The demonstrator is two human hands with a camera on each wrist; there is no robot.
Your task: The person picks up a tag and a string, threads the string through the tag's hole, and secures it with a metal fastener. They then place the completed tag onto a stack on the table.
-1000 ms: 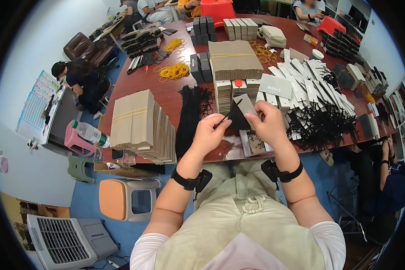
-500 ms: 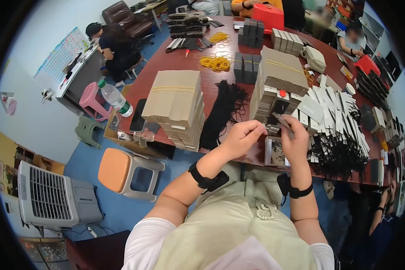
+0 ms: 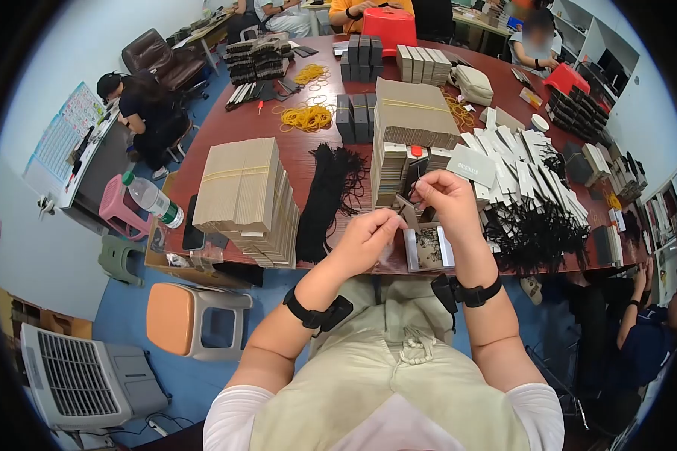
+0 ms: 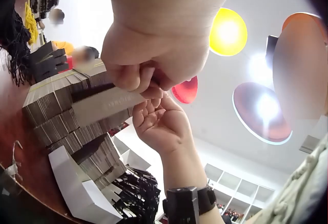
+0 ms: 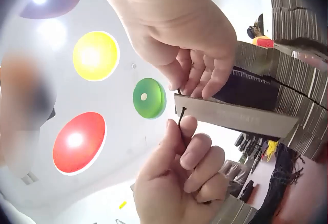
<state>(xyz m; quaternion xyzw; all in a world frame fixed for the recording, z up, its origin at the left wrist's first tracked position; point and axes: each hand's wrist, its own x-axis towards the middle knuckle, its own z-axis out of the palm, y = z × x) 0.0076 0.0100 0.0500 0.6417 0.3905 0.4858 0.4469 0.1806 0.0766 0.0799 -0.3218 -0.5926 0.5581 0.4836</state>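
My left hand [image 3: 365,239] pinches a thin black cord [image 5: 181,119] between thumb and forefinger, right below a grey card tag [image 5: 230,115] with faint lettering. The cord goes through a hole near one end of the tag. On the other side of the tag, my right hand [image 3: 451,203] pinches the cord close to the hole, its other fingers curled beside the tag. In the left wrist view the tag [image 4: 105,105] juts out past my left fingers, in front of banded card stacks. Below both hands stands a small white box [image 3: 412,252] with a patterned inside.
Tall banded card stacks [image 3: 237,184] stand left, and another pile [image 3: 414,105] lies ahead. A bundle of black cords [image 3: 323,199] lies between them. White strung tags [image 3: 523,173] spread to the right. A water bottle [image 3: 154,199] stands at the table's left edge.
The tag has tipped from upright, dark face showing, to nearly edge-on. My left hand has dropped lower, and my right has risen above it. The head view swung aside and back.
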